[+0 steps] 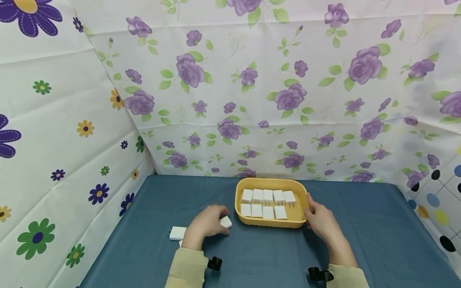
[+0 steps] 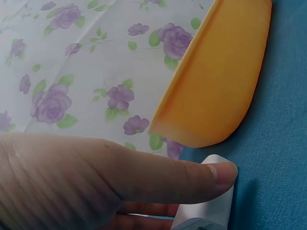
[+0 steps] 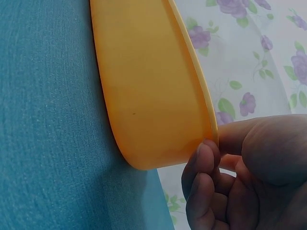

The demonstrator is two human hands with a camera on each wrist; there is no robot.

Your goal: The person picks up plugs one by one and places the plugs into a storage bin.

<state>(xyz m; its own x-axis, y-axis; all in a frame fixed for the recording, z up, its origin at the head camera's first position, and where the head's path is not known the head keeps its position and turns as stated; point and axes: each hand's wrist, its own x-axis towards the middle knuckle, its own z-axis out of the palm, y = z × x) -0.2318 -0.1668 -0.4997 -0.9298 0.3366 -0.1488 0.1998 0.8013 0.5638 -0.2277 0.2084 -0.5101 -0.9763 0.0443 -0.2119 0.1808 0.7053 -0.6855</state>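
Observation:
My left hand [image 1: 205,223] pinches a white plug-in charger [image 1: 226,222] between thumb and fingers, low over the cloth and left of a yellow tray [image 1: 271,224]. In the left wrist view the thumb lies along the side of this charger [image 2: 206,208], close to the tray's end wall [image 2: 216,81]. At the tray's right end, my right hand [image 1: 322,220] grips the rim, with thumb and fingers on either side of it in the right wrist view. Inside the tray, white chargers [image 1: 267,195] lie in two rows, several showing metal prongs toward the front.
Left of my left wrist lies another white charger [image 1: 177,233], prongs pointing left. A further white piece [image 1: 181,243] shows partly behind the wrist. Blue cloth [image 1: 259,256] covers the table, with flowered sheets [image 1: 252,100] hanging behind and at the sides.

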